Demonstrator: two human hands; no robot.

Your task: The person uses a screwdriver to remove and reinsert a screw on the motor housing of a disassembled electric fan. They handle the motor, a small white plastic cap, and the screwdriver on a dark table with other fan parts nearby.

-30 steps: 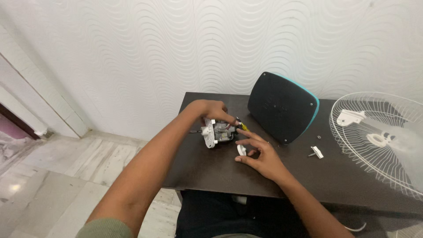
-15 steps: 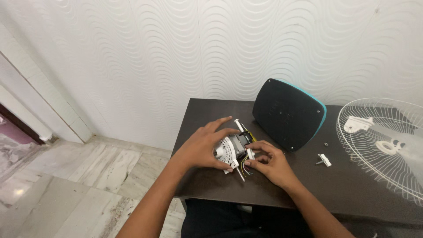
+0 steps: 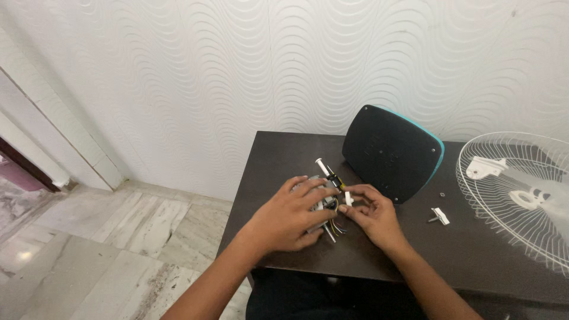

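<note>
Hands first: left hand (image 3: pixel 288 217) is cupped over a small grey-and-white motor assembly (image 3: pixel 323 201), fingers curled round its body and pinning it to the dark worktop (image 3: pixel 278 155); right hand (image 3: pixel 370 214) is pinched shut on a small white piece (image 3: pixel 348 198) at the assembly's right edge, thumb and forefinger tips together. Assembly sits near the front-left part of the worktop, just in front of the black panel with teal rim (image 3: pixel 392 152) that leans upright behind it. White shaft (image 3: pixel 322 165) sticks out the far side, yellow and dark wires (image 3: pixel 336 226) spill from the near side between both hands. My read: fitting or freeing that white piece at the wire end. To do it well I'd keep the left grip on the housing only, off the shaft and off the wires, so nothing twists when force goes in. Work the white piece straight along its own axis, no levering sideways; small plastic clips snap easily. Keep the wires out from under the palm so they don't get pinched or tugged at their joints. Can't tell from this view whether the piece is seated or loose; fingers hide the joint. Loose bits to mind: small white bracket (image 3: pixel 440 216) and tiny dark nut (image 3: pixel 442 194) lie apart to the right, white fan grille (image 3: pixel 521 201) beyond them; don't sweep them with the right forearm.
</note>
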